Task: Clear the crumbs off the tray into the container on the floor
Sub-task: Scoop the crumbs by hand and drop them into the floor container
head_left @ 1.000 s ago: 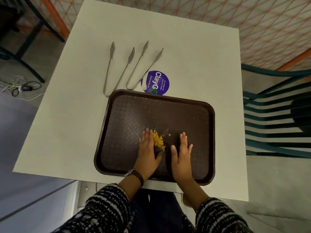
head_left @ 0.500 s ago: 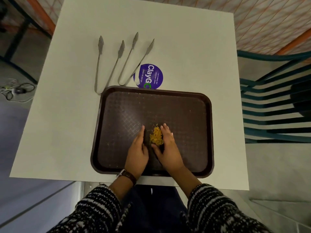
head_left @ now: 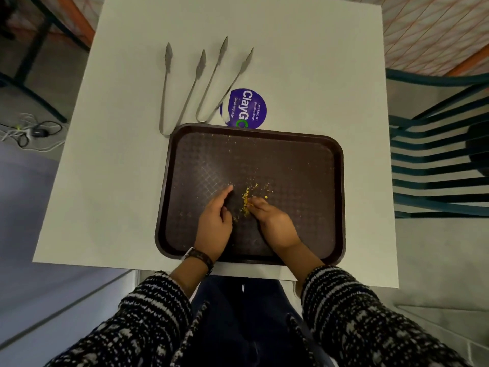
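A dark brown tray (head_left: 304, 165) sits on the white desk (head_left: 304, 62) at its near edge, in front of the person. Yellow crumbs (head_left: 246, 201) lie in a small loose scatter near the tray's middle, with finer specks spread toward 12 o'clock and 9 o'clock on the textured surface. The left hand (head_left: 215, 221) rests on the tray at 9 o'clock of the crumbs, fingers loosely curled and gripping nothing. The right hand (head_left: 274, 222) lies at 4 o'clock of them, fingertips bunched and touching the pile; whether it pinches any crumbs I cannot tell. At 12 o'clock of the tray a round purple sticker (head_left: 244, 108) is partly covered by its rim, and two metal tongs (head_left: 185, 88) lie at 11 o'clock.
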{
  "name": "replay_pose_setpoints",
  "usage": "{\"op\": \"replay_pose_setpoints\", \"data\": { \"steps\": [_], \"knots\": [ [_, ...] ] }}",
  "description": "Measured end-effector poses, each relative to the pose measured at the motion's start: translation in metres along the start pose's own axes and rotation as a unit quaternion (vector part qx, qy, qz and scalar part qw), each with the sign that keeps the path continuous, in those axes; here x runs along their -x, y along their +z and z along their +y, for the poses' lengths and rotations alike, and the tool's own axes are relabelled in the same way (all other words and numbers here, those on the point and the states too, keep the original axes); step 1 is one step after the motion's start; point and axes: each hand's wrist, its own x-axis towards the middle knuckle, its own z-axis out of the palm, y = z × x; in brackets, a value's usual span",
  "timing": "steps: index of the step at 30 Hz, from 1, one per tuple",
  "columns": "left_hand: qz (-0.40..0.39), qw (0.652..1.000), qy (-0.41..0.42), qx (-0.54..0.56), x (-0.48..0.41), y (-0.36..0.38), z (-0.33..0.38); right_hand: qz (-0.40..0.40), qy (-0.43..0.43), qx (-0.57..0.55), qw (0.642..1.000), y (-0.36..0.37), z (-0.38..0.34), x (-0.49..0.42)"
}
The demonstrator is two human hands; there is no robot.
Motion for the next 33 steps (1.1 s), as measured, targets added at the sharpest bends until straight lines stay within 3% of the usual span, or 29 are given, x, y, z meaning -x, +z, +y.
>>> {"op": "replay_pose_setpoints", "data": {
  "steps": [5,8,9,10,12,14,16,18,22,30,33],
  "knots": [
    [-0.006,1.000,0.016,0.010,0.003,0.000,0.005,-0.027,-0.002,0.029,0.999,-0.015,-0.010,-0.013],
    [-0.006,0.999,0.023,0.025,0.005,0.003,0.009,0.003,0.194,-0.077,0.978,-0.016,-0.017,-0.015],
    [-0.006,0.999,0.013,0.037,0.006,0.004,0.011,0.060,0.285,-0.147,0.945,-0.017,-0.019,-0.015],
    [-0.008,0.998,-0.003,0.056,0.008,0.006,0.013,0.118,0.373,-0.239,0.889,-0.020,-0.022,-0.015],
    [-0.008,0.995,-0.035,0.096,0.012,0.010,0.018,0.180,0.469,-0.479,0.720,-0.029,-0.025,-0.012],
    [-0.012,0.991,-0.051,0.124,0.019,0.014,0.024,0.176,0.471,-0.653,0.566,-0.040,-0.026,-0.003],
    [-0.026,0.988,-0.049,0.141,0.026,0.020,0.030,0.152,0.445,-0.735,0.489,-0.053,-0.026,0.009],
    [-0.041,0.989,-0.040,0.139,0.034,0.028,0.035,0.131,0.418,-0.778,0.450,-0.065,-0.024,0.023],
    [-0.062,0.990,-0.019,0.128,0.054,0.054,0.043,0.103,0.398,-0.797,0.443,-0.085,-0.016,0.059],
    [-0.061,0.989,0.013,0.131,0.134,0.141,0.061,0.048,0.383,-0.764,0.516,-0.124,0.017,0.173],
    [-0.039,0.990,0.011,0.133,0.176,0.180,0.054,0.023,0.373,-0.765,0.525,-0.131,0.039,0.224]
  ]
}}
